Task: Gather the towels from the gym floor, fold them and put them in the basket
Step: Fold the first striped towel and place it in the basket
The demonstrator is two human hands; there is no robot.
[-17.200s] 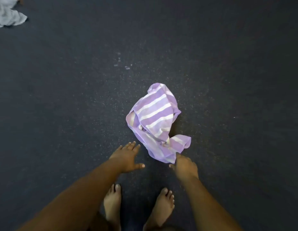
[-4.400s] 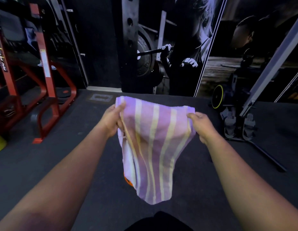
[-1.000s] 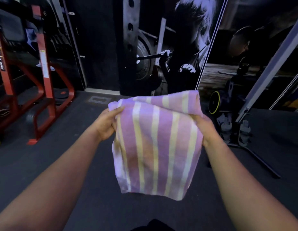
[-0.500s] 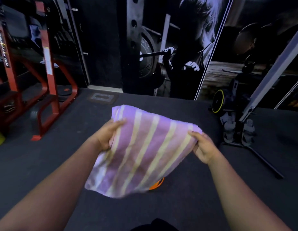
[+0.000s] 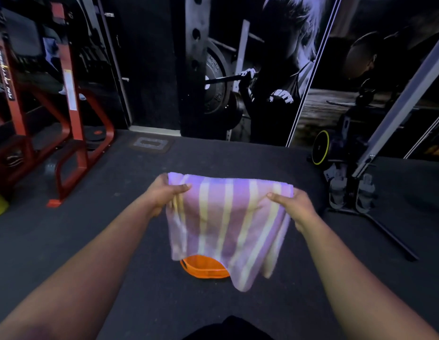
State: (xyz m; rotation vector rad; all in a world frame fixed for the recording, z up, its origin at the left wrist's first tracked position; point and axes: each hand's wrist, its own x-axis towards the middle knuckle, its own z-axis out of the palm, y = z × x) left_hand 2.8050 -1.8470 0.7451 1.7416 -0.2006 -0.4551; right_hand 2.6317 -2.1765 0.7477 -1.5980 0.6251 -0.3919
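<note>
- While the left hand (image 5: pixel 164 196) pinches the towel's (image 5: pixel 228 224) top left corner, its fingers (image 5: pixel 182 187) are clamped over the folded edge.
- At the top right corner the right hand (image 5: pixel 295 208) does likewise, fingers closed on the cloth.
- Purple with pale yellow stripes, the towel hangs doubled between both hands, held up in the air, its lower right corner drooping lowest.
- Partly hidden behind the towel's bottom edge, an orange basket (image 5: pixel 201 267) sits on the dark floor (image 5: pixel 115 229).
- Far left stands a red rack (image 5: pixel 68 119); a rowing machine (image 5: pixel 348 182) stands right.
</note>
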